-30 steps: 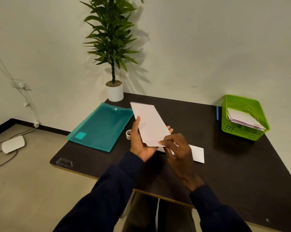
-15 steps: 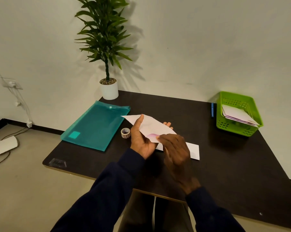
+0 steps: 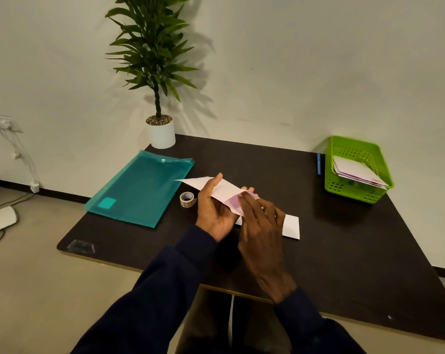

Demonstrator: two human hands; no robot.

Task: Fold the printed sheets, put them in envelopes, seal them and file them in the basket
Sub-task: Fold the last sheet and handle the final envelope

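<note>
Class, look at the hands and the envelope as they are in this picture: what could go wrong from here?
1. The envelope is held in the air by the left hand alone while the right hand works at its open pink end, so it might bend or crease.
2. The tape roll sits close beside the left hand; a careless move might knock it.

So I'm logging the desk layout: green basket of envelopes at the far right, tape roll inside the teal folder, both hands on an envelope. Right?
Not quite. The head view shows the tape roll standing on the table beside the teal folder, not inside it. The green basket of envelopes and the left hand and right hand on the envelope are as you said.
</note>
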